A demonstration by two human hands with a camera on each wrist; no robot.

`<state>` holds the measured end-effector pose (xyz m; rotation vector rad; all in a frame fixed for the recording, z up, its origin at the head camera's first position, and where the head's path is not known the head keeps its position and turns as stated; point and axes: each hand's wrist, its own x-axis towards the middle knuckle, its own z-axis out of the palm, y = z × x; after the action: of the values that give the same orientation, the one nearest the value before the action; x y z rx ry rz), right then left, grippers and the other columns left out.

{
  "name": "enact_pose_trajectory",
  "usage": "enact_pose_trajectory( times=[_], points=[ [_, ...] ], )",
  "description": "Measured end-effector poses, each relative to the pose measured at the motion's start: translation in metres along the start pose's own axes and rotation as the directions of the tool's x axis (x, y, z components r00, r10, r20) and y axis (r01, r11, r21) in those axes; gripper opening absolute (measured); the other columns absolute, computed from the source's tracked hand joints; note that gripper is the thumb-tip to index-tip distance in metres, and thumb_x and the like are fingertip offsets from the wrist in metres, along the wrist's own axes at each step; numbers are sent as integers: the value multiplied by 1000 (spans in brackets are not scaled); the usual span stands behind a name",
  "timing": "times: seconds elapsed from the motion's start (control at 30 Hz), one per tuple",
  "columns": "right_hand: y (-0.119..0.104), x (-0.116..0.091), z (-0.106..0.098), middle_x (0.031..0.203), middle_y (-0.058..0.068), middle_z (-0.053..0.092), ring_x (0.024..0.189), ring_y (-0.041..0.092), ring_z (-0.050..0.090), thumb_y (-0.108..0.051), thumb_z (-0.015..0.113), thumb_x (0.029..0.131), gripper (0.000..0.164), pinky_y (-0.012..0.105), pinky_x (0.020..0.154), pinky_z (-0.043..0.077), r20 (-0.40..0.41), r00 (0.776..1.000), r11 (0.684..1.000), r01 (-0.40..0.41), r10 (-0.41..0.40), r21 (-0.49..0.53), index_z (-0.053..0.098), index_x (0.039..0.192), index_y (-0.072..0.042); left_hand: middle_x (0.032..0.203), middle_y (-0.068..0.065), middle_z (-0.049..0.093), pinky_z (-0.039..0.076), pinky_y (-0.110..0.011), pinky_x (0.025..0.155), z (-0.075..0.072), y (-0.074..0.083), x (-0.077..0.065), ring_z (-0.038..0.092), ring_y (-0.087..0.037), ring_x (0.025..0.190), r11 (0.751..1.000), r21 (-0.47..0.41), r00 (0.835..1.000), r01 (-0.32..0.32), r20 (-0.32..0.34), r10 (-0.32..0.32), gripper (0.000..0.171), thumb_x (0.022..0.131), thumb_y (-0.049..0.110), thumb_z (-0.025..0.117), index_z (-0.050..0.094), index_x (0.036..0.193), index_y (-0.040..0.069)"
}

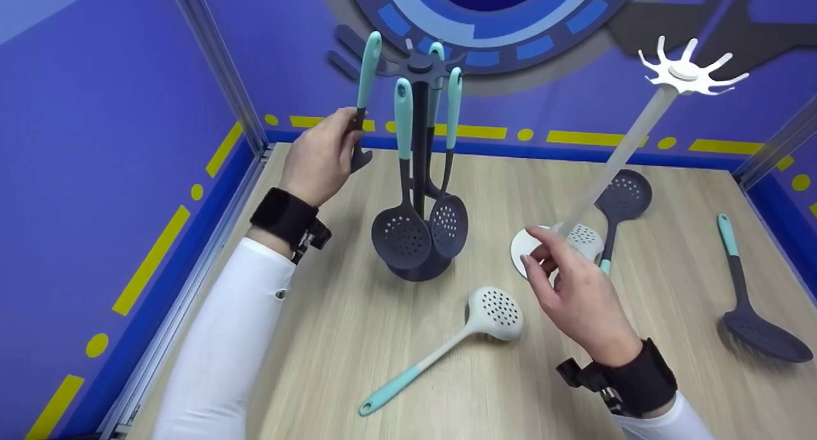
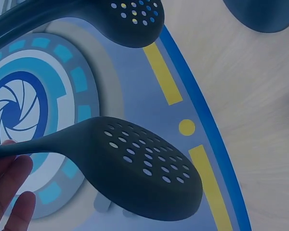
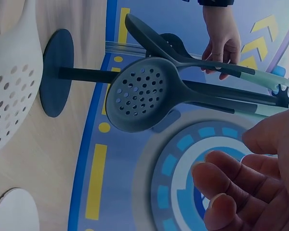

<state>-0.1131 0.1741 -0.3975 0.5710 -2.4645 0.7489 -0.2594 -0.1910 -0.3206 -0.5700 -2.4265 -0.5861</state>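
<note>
My left hand (image 1: 321, 151) pinches a dark skimmer by its neck, at the left side of the black utensil stand (image 1: 419, 165). The skimmer's teal handle (image 1: 369, 69) points up close to the stand's hooks, and its perforated head (image 2: 144, 173) shows in the left wrist view. Several dark skimmers with teal handles, one of them a perforated skimmer (image 1: 402, 235), hang on that stand. My right hand (image 1: 584, 293) hovers with loosely curled fingers and holds nothing, overlapping the foot of the white stand (image 1: 632, 136) in the head view.
A white skimmer (image 1: 498, 313) with a teal handle lies on the wooden table (image 1: 306, 376) in front of the black stand. Behind the white stand rests a dark skimmer (image 1: 625, 194). At the right lies another dark utensil (image 1: 766, 334). Blue panels (image 1: 102, 140) enclose the table.
</note>
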Motion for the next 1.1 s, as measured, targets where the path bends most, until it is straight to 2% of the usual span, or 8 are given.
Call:
enact_pose_trajectory(
  times=[0.3, 0.6, 1.1],
  points=[
    [-1, -3, 0, 84, -11, 59, 71, 0, 53, -21, 61, 92, 42, 9, 55, 38, 11, 1000, 1000, -10, 10, -3, 51, 133, -18, 97, -3, 62, 50, -39, 70, 4, -2, 1, 59, -18, 79, 999, -2, 999, 40, 6, -40, 25, 101, 29, 45, 54, 119, 14],
    [0, -7, 1, 84, -12, 59, 70, 0, 53, -21, 61, 92, 41, 10, 53, 37, 9, 1000, 1000, -26, 26, -3, 52, 132, -18, 96, -5, 63, 51, -38, 71, 9, -1, 0, 60, -21, 79, 1000, -4, 1000, 5, -8, -5, 24, 100, 25, 49, 56, 118, 11],
    [2, -11, 6, 84, -11, 60, 69, -1, 52, -20, 62, 92, 42, 10, 52, 37, 10, 1000, 1000, -27, 27, 11, 52, 132, -17, 94, -2, 62, 50, -38, 68, 16, 0, -3, 58, -19, 76, 1000, 18, 1000, 7, 5, -7, 21, 99, 25, 49, 56, 116, 13]
  ],
)
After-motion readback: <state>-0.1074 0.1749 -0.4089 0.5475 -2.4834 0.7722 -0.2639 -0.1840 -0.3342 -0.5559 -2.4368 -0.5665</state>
